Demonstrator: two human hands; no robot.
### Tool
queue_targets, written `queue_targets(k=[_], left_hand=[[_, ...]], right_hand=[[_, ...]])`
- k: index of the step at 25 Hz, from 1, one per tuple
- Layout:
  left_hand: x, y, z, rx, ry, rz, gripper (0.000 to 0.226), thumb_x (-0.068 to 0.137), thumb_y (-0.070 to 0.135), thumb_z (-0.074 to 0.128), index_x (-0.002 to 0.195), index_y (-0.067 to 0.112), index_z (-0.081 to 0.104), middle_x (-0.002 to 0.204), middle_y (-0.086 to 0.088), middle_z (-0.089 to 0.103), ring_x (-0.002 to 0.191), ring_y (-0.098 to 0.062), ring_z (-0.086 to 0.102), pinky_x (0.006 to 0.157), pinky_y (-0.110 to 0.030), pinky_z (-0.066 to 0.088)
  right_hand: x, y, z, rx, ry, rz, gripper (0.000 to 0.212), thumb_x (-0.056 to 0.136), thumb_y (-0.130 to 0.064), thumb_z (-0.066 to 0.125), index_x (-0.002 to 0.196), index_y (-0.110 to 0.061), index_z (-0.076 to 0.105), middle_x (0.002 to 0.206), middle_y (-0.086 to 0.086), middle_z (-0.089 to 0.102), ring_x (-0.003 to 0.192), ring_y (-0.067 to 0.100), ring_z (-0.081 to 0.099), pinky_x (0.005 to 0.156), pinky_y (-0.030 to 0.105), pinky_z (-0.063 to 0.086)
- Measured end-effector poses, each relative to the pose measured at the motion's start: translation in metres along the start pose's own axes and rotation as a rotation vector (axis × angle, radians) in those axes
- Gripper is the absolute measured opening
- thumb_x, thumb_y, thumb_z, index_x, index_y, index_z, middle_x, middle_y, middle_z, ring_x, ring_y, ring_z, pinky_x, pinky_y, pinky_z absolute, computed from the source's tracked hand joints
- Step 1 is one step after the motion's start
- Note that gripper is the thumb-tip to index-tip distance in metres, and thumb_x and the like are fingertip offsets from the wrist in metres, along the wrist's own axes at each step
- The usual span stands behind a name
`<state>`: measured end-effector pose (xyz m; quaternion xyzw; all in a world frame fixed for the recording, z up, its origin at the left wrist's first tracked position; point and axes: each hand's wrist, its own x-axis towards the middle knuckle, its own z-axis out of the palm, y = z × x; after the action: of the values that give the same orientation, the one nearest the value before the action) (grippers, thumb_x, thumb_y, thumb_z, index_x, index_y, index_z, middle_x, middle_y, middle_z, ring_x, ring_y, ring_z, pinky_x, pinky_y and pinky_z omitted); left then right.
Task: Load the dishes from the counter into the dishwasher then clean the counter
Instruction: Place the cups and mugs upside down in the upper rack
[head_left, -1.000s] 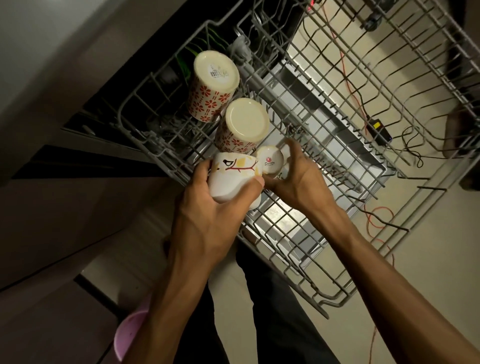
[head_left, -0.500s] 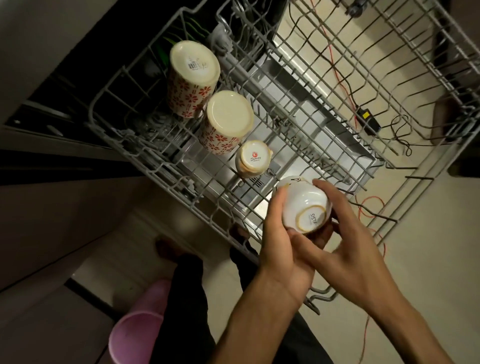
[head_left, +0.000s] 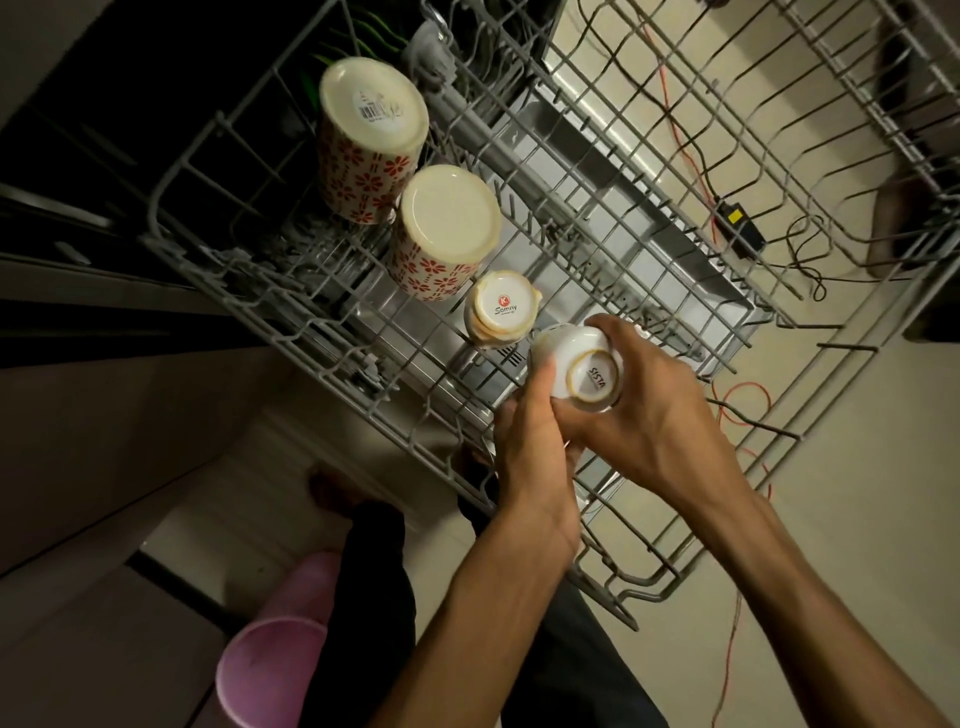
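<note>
White cup (head_left: 576, 366) marked "SISTA", gripped upside-down by both hands' fingers (head_left: 540, 384), beside the "Somny" cup (head_left: 501, 316).

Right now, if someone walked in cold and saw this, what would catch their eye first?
Probably both hands, left hand and right hand, gripping an upside-down white cup over the near edge of the rack. Next, the line of three inverted cups in the rack: two red flowered mugs and a small cup beside the held one. A pink bin sits on the floor at the bottom.
</note>
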<state>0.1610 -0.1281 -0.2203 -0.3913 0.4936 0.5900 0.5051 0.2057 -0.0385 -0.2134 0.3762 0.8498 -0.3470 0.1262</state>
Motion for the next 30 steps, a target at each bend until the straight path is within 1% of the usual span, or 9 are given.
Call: queue_targets(k=[3,7,11,14,17,20,23,26,30], left_hand=[[0.006,0.002,-0.002,-0.043,0.031,0.001,0.044,0.091,0.044,0.06,0.126,0.018,0.057,0.114,-0.01,0.07,0.103,-0.019,0.068,0.08,-0.03,0.056],[0.019,0.003,-0.004,-0.063,0.036,-0.029,0.04,0.095,0.039,0.057,0.128,0.017,0.055,0.114,-0.013,0.069,0.103,-0.023,0.068,0.091,-0.04,0.056],[0.028,0.004,-0.004,-0.059,0.052,-0.054,0.039,0.096,0.037,0.056,0.13,0.016,0.054,0.113,-0.014,0.068,0.101,-0.024,0.068,0.087,-0.039,0.058],[0.032,0.006,-0.002,-0.031,0.061,-0.062,0.038,0.096,0.037,0.056,0.128,0.015,0.055,0.113,-0.014,0.069,0.1,-0.023,0.069,0.09,-0.041,0.057],[0.032,0.009,-0.003,0.016,0.086,-0.043,0.035,0.096,0.034,0.057,0.127,0.017,0.056,0.113,-0.01,0.068,0.103,-0.02,0.066,0.093,-0.038,0.054],[0.024,0.008,-0.003,0.15,0.086,0.022,0.04,0.089,0.041,0.062,0.126,0.027,0.058,0.122,-0.004,0.065,0.111,-0.017,0.061,0.099,-0.039,0.049],[0.008,0.009,-0.003,0.255,0.088,0.097,0.039,0.088,0.042,0.061,0.126,0.034,0.055,0.114,0.007,0.063,0.114,-0.013,0.056,0.103,-0.039,0.043],[-0.016,0.019,-0.004,0.283,0.095,0.151,0.038,0.087,0.045,0.063,0.123,0.037,0.055,0.104,0.017,0.064,0.115,-0.011,0.055,0.108,-0.039,0.038],[-0.072,0.042,-0.006,0.207,0.015,0.244,0.023,0.095,0.033,0.058,0.117,0.033,0.061,0.109,0.014,0.066,0.106,-0.004,0.06,0.097,-0.027,0.044]], right_hand=[[0.01,-0.005,0.004,-0.076,-0.08,-0.01,0.065,0.073,-0.047,0.075,0.128,-0.025,0.048,0.098,-0.003,0.059,0.082,0.017,0.059,0.068,0.029,0.049],[0.02,-0.004,0.012,-0.124,-0.136,0.024,0.064,0.075,-0.047,0.074,0.128,-0.021,0.046,0.099,0.002,0.06,0.082,0.02,0.056,0.066,0.029,0.044],[0.024,-0.003,0.019,-0.13,-0.196,0.069,0.068,0.079,-0.047,0.071,0.133,-0.023,0.04,0.108,0.005,0.06,0.086,0.021,0.054,0.069,0.03,0.044],[0.028,-0.002,0.018,-0.092,-0.216,0.1,0.076,0.08,-0.049,0.07,0.141,-0.025,0.033,0.113,0.005,0.059,0.091,0.02,0.056,0.073,0.028,0.044],[0.03,0.001,0.017,-0.074,-0.226,0.098,0.08,0.079,-0.048,0.072,0.144,-0.025,0.031,0.119,0.007,0.061,0.097,0.022,0.058,0.08,0.031,0.048],[0.028,0.003,0.012,-0.062,-0.23,0.109,0.081,0.079,-0.047,0.072,0.145,-0.024,0.031,0.123,0.007,0.062,0.094,0.02,0.056,0.077,0.031,0.044],[0.022,0.005,0.001,-0.105,-0.195,0.128,0.084,0.078,-0.058,0.067,0.147,-0.027,0.03,0.134,0.004,0.058,0.11,0.025,0.06,0.086,0.037,0.049],[0.012,-0.004,-0.017,-0.078,-0.131,0.138,0.069,0.083,-0.059,0.062,0.141,-0.029,0.042,0.132,-0.002,0.059,0.104,0.018,0.063,0.09,0.04,0.052],[-0.013,-0.046,-0.049,0.077,0.028,-0.07,0.044,0.091,-0.046,0.058,0.129,-0.024,0.056,0.116,-0.008,0.065,0.095,0.001,0.061,0.081,0.025,0.053]])
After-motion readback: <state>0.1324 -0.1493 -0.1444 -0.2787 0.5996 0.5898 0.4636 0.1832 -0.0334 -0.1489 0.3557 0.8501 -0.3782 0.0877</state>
